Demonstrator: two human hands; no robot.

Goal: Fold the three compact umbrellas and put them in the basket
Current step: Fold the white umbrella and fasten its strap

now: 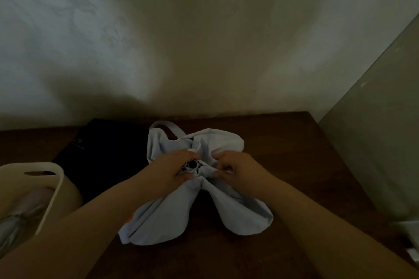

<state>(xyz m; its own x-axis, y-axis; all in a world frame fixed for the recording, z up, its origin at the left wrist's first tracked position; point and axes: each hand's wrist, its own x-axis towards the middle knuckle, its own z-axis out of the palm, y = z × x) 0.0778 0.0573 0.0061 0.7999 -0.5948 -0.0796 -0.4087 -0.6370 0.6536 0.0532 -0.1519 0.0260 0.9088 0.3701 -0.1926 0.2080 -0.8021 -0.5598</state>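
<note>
Centrally, both hands (167, 171) (233, 169) pinch the pale umbrella (163, 217), wooden table (294, 165) bare rightward to its edge

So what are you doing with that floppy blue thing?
A person is folding a pale blue umbrella on a brown table. The left hand grips it round its dark middle, and the right hand pinches the cloth beside it. Its flaps are spread out loose. A grey folded umbrella already lies in the white basket, and a black umbrella waits behind.
</note>
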